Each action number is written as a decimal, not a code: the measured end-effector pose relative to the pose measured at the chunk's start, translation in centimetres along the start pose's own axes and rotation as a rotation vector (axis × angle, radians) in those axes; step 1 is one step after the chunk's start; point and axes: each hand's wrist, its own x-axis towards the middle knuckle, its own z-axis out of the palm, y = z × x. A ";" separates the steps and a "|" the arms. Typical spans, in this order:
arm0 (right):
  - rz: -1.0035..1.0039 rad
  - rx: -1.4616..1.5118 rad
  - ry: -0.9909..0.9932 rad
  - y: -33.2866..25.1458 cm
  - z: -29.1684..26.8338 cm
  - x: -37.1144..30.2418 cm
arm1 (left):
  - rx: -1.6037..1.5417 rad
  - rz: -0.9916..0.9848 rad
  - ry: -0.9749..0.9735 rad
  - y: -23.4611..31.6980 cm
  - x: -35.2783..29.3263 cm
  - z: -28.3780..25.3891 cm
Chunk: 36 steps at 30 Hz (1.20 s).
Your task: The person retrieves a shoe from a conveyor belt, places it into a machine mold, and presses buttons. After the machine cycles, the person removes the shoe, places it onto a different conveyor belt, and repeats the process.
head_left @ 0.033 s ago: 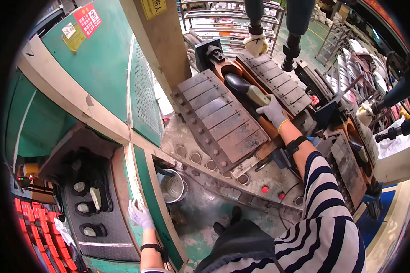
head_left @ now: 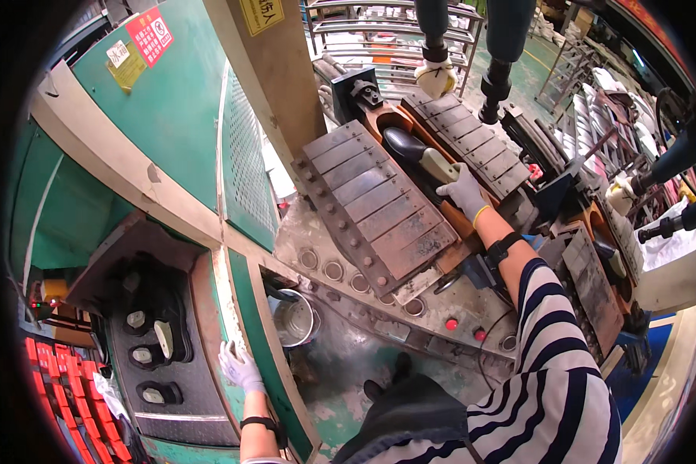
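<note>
A black shoe on a pale shoe last (head_left: 438, 165) lies in the orange-lined channel between two rows of metal plates on a press. My right hand (head_left: 466, 194), in a white glove, is closed around the heel end of the last. My left hand (head_left: 241, 366), also gloved, rests on the pale edge of the green machine frame (head_left: 264, 340), fingers spread and holding nothing. Left of it, several black shoes on lasts (head_left: 162, 393) sit on a dark ribbed surface inside the green housing.
A metal bucket (head_left: 295, 321) stands between the frame and the press base. Red buttons (head_left: 452, 324) sit on the base's near side. Blue-grey cylinders (head_left: 509, 35) hang above the plates. A second shoe station (head_left: 611, 261) is at the right. Red racks (head_left: 73, 387) stand lower left.
</note>
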 end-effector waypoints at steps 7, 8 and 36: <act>0.008 -0.142 -0.005 0.1 0.5 0.3 | 0.004 0.000 -0.003 0.4 0.1 0.2; 0.018 -0.151 -0.009 -0.5 1.0 0.3 | 0.011 0.002 0.003 0.2 0.2 0.2; -0.181 -0.523 -0.726 3.2 0.5 -44.6 | 0.035 0.168 0.072 -2.2 0.3 1.8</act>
